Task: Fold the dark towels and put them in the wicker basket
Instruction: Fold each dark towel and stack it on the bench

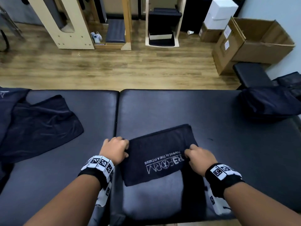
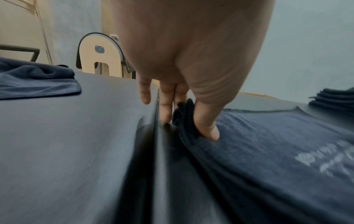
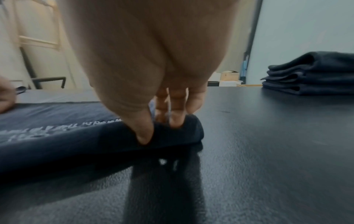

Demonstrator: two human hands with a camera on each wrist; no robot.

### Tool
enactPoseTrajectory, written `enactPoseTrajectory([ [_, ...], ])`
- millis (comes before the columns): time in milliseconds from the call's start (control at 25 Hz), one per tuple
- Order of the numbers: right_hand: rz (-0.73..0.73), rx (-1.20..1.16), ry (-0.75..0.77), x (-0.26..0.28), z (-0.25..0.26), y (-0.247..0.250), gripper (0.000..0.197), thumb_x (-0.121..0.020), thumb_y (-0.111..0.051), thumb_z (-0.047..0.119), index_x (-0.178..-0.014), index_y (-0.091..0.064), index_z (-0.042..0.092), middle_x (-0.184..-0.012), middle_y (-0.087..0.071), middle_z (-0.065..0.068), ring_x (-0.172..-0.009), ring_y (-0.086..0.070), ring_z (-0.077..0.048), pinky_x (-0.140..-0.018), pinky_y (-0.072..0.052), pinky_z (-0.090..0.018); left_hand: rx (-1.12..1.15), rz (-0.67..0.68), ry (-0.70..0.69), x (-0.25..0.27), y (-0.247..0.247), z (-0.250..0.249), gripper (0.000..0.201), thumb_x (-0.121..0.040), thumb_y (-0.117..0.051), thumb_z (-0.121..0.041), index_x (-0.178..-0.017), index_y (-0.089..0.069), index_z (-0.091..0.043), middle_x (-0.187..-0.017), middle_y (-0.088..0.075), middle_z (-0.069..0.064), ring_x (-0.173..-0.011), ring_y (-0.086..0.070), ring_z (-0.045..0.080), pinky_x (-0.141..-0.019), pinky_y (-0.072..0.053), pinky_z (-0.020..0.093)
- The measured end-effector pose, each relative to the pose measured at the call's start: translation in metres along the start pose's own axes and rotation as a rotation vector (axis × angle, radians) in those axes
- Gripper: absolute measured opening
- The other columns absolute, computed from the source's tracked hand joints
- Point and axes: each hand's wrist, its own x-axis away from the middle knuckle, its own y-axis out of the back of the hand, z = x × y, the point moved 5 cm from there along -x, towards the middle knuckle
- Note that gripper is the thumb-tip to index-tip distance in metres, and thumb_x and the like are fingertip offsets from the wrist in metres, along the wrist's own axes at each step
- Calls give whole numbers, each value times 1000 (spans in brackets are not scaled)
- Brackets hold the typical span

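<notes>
A dark towel (image 1: 159, 152) with white lettering lies partly folded on the black padded table (image 1: 219, 144), its near edge lifted off the surface. My left hand (image 1: 116, 149) pinches the towel's left edge (image 2: 184, 121) between thumb and fingers. My right hand (image 1: 197, 158) pinches the right edge (image 3: 172, 133) the same way. A stack of folded dark towels (image 1: 267, 103) sits at the table's right end, also seen as the stack (image 3: 310, 75) in the right wrist view. Unfolded dark towels (image 1: 37, 126) lie spread at the left. No wicker basket shows in any view.
A seam (image 1: 118, 111) splits the table into two pads. Beyond the far edge is a wood floor (image 1: 114, 69) with wooden exercise frames (image 1: 65, 25), cardboard boxes (image 1: 254, 44) and a black bench (image 1: 250, 74).
</notes>
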Motion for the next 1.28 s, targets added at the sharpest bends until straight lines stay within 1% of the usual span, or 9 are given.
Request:
enactPoseTrajectory([
  [160,-262,-12,-106,9,-4,6,19,-80,-60,19,-98,-66,18,-104,-59,-4,-98,-59,-32,-79,-50,-42,36,25,37,35,-20,-19,32,-80,-67,-53,-85,-47,-28,-97,-63,-7,-100,-61,18,-77,-30,36],
  [280,-293,-75,67,24,15,-3,19,-84,-62,29,-100,-66,20,-107,-60,-2,-102,-58,-29,-84,-50,-41,39,23,68,64,-41,-60,34,-84,-60,-58,-84,-46,-26,-96,-68,-3,-98,-65,22,-78,-31,38],
  [400,-206,-77,220,46,33,-24,24,-90,-58,37,-107,-66,22,-110,-58,1,-110,-54,-26,-89,-46,-39,27,95,-13,93,-66,-115,32,-91,-49,-57,-91,-51,-25,-99,-71,2,-98,-65,28,-84,-35,41],
  [600,-134,-50,150,83,14,-54,27,-90,-57,30,-116,-59,23,-122,-52,3,-120,-48,-23,-91,-45,-41,18,234,-23,130,-78,-140,25,-90,-51,-45,-97,-54,-21,-108,-67,11,-101,-64,37,-80,-50,41],
  [760,-110,-46,294,110,32,-65,30,-91,-60,32,-118,-60,18,-121,-52,-3,-119,-46,-29,-92,-44,-41,-118,166,-19,136,-61,-145,28,-80,-56,-33,-105,-55,-20,-114,-61,8,-107,-61,33,-82,-48,40],
  [920,-36,-46,241,126,49,-77,65,-79,-62,65,-124,-52,19,-123,-49,-8,-116,-45,-34,-90,-45,-45,-194,142,-102,136,-64,-161,43,-78,-60,-25,-118,-45,-19,-120,-46,5,-113,-47,29,-81,-44,41],
  [1000,-8,-3,235,129,59,-84,69,-72,-70,61,-122,-49,18,-122,-46,-10,-110,-44,-37,-87,-47,-47,-271,110,-120,134,-68,-161,42,-79,-59,-16,-118,-46,-17,-120,-48,5,-112,-49,28,-82,-44,41],
  [1120,-46,56,274,125,66,-80,41,-79,-70,25,-116,-54,14,-121,-48,-14,-104,-49,-36,-81,-48,-44,-315,103,-213,128,-68,-160,35,-63,-77,-20,-94,-61,-18,-100,-58,3,-89,-59,25,-66,-49,36],
  [1280,-17,-23,303,102,50,-52,32,-81,-56,22,-112,-60,17,-114,-64,-14,-97,-65,-41,-80,-53,-41,-284,40,-373,107,-60,-151,25,-46,-78,-28,-62,-60,-21,-79,-56,-3,-68,-58,19,-50,-45,28],
])
